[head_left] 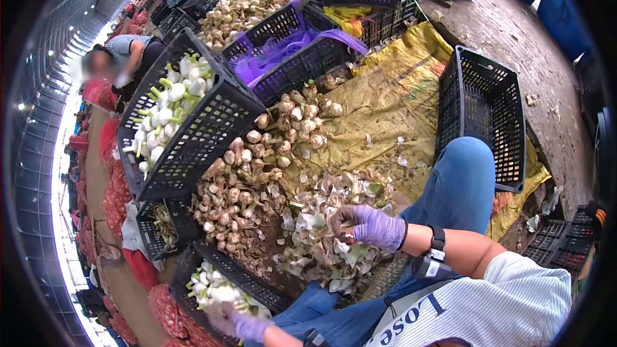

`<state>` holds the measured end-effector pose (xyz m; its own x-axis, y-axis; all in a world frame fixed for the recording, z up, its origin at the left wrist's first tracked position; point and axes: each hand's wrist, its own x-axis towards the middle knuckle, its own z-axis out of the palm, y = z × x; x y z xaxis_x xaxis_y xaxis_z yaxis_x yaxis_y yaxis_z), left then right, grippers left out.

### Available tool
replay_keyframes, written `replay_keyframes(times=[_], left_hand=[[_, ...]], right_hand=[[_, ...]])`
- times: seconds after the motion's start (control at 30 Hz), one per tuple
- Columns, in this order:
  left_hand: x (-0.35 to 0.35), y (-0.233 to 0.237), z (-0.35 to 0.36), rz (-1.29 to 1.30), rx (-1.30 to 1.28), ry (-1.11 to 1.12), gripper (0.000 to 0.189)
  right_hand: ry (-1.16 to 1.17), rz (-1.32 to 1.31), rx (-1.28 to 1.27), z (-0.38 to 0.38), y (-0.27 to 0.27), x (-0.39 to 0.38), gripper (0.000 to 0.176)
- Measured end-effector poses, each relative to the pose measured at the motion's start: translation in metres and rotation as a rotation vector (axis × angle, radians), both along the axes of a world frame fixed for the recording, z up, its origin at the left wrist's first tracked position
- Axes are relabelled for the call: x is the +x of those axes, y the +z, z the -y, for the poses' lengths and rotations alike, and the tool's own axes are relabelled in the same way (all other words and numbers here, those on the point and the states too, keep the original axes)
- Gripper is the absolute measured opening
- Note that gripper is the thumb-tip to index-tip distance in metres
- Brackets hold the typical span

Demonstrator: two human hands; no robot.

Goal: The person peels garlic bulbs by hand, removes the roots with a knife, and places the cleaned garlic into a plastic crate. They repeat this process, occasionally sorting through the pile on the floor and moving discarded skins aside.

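My left hand (241,322), in a purple glove with darker fingertips, is over a black crate (250,283) holding white trimmed garlic bulbs (212,286). Its fingers are smeared by motion, right beside a white bulb. My right hand (373,226), gloved the same way, hovers above a heap of loose garlic skins (340,263) in front of my legs. Its fingers are curled closed, and a small reddish bit shows at them; I cannot tell what they hold. Untrimmed garlic bulbs (234,199) with brownish skins lie piled between the crates and the skins.
A tilted black crate (205,135) of white garlic stands at the left. Another crate (289,67) holds purple netting (273,58). A yellow sheet (385,103) covers the ground, with a black crate (485,122) on its right. A person (132,51) sits at the far left.
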<state>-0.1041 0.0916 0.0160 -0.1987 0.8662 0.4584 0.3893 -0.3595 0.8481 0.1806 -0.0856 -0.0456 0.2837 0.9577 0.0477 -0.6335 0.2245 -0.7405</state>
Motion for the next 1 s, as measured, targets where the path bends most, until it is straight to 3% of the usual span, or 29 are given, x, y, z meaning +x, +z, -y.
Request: replay_keyframes(times=[0.03, 0.1, 0.13, 0.2, 0.27, 0.3, 0.33, 0.4, 0.47, 0.53, 0.6, 0.67, 0.7, 0.73, 0.8, 0.87, 0.93, 0.97, 1.0], left_hand=[[0.026, 0.024, 0.006, -0.062, -0.023, 0.156, 0.043], [0.015, 0.001, -0.028, -0.404, -0.077, 0.080, 0.051], [0.037, -0.005, -0.038, -0.513, -0.157, 0.029, 0.052], [0.104, -0.028, -0.044, -0.292, -0.364, -0.222, 0.051], [0.163, -0.071, -0.062, -0.469, -0.379, -0.525, 0.046], [0.187, -0.101, -0.080, -0.657, -0.268, -0.719, 0.040], [0.218, -0.134, -0.093, -0.753, -0.150, -0.746, 0.034], [0.273, -0.183, -0.110, -0.917, -0.353, -0.923, 0.045], [0.340, -0.180, -0.107, -1.716, -0.214, -0.892, 0.054], [0.372, -0.226, -0.129, -2.098, -0.275, -0.883, 0.063], [0.389, -0.232, -0.137, -2.152, -0.367, -0.858, 0.062], [0.397, -0.204, -0.135, -2.299, -0.325, -0.828, 0.060], [0.387, -0.203, -0.142, -2.136, -0.443, -0.810, 0.054], [0.372, -0.203, -0.143, -2.134, -0.434, -0.791, 0.054], [0.336, -0.199, -0.143, -2.041, -0.231, -0.764, 0.056], [0.288, -0.183, -0.123, -0.641, -0.652, -0.908, 0.068], [0.245, -0.168, -0.086, -0.161, -0.898, -0.980, 0.053], [0.236, -0.120, -0.057, -0.374, -0.832, -0.996, 0.057], [0.225, -0.072, -0.027, -0.582, -0.765, -1.000, 0.061]], right_hand=[[0.031, 0.159, -0.232, -0.001, -0.009, 0.002, 0.029], [0.100, 0.446, -0.563, -0.008, -0.021, 0.008, 0.029], [0.031, 0.457, -0.512, -0.008, -0.028, 0.008, 0.030], [0.005, 0.553, -0.521, -0.010, -0.031, 0.014, 0.031], [-0.031, 0.486, -0.586, -0.010, -0.060, 0.006, 0.033], [-0.050, 0.485, -0.624, -0.011, -0.053, 0.014, 0.032], [-0.071, 0.484, -0.665, -0.012, -0.046, 0.022, 0.031], [-0.077, 0.463, -0.659, -0.013, -0.066, 0.029, 0.027], [-0.127, 0.315, -0.696, -0.016, -0.057, 0.038, 0.028], [0.039, 0.231, -0.764, -0.020, -0.035, 0.055, 0.031], [-0.008, 0.253, -0.687, -0.016, -0.049, 0.049, 0.033], [-0.018, 0.220, -0.691, -0.016, -0.046, 0.050, 0.035], [-0.011, 0.190, -0.700, -0.015, -0.045, 0.048, 0.034], [-0.013, 0.196, -0.683, -0.015, -0.046, 0.045, 0.034], [-0.004, 0.287, -0.632, -0.015, -0.055, 0.036, 0.034], [-0.030, 0.300, -0.550, -0.009, -0.064, 0.029, 0.036], [-0.278, 1.213, -0.469, -0.005, -0.061, 0.025, 0.036], [-0.121, 0.754, -0.652, -0.006, -0.050, 0.026, 0.038], [-0.283, 0.260, -0.548, -0.010, -0.049, 0.013, 0.046]])
